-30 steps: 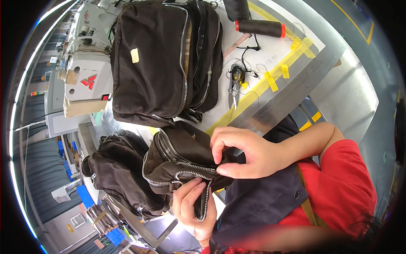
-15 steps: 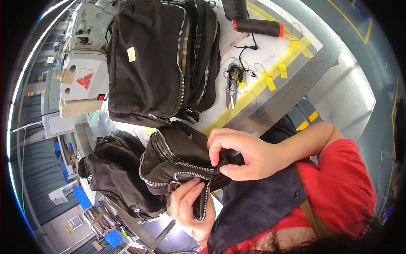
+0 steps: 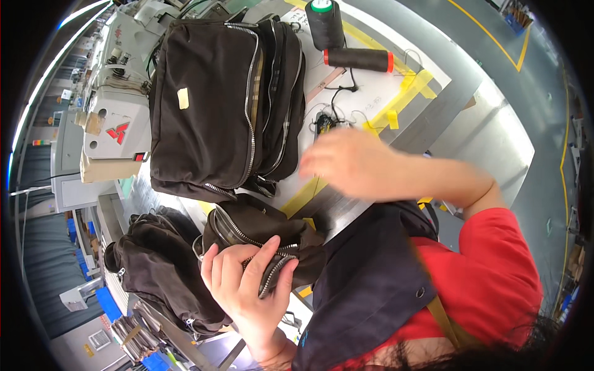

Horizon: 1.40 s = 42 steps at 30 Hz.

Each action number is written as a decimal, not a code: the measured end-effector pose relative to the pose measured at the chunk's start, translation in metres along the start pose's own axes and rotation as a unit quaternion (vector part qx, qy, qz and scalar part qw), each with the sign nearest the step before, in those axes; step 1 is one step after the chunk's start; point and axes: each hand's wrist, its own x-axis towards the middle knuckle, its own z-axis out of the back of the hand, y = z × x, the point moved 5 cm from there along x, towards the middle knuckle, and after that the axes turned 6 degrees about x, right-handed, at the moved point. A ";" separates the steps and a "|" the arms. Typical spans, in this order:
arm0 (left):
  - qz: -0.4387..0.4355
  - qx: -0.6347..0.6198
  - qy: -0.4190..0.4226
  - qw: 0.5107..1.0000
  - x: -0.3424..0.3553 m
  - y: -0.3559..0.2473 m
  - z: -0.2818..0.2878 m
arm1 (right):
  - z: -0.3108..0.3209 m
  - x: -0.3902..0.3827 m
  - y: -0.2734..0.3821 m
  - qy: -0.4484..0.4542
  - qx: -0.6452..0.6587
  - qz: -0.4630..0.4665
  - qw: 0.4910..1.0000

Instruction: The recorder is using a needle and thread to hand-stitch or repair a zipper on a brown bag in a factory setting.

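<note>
My left hand (image 3: 247, 284) grips the zipped edge of a small dark brown bag (image 3: 303, 238), the silver zipper showing between thumb and fingers. That bag lies at the table edge against my apron. My right hand (image 3: 346, 162) is off the bag, over the tabletop beside a tangle of black thread (image 3: 326, 123). Motion smears its fingers, so whether they hold anything is unclear. The thread snips seen earlier by the tangle are hidden behind this hand. A large dark brown bag (image 3: 204, 111) with several silver zippers stands beyond the small one, a pale sticker on its front.
Another dark bag (image 3: 164, 269) sits at the left. A sewing machine (image 3: 117, 123) stands at the far left. At the back are an upright thread cone (image 3: 325, 28) and a lying black spool (image 3: 359, 60) with red ends. Yellow tape (image 3: 408, 86) marks the table (image 3: 427, 123).
My right hand has let go of the small bag and moved up and away to the thread tangle. My left hand has shifted up over the zipper. The whole view has moved slightly.
</note>
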 end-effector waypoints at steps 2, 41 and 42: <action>0.003 -0.052 -0.010 0.999 0.002 0.001 -0.001 | -0.005 -0.004 -0.024 0.076 -0.069 -0.004 0.995; 0.113 -0.167 -0.027 0.979 -0.012 0.015 -0.014 | 0.008 -0.009 0.060 -0.042 0.052 -0.058 0.996; 0.114 -0.167 -0.027 0.979 -0.012 0.015 -0.014 | 0.008 -0.009 0.060 -0.043 0.047 -0.060 0.996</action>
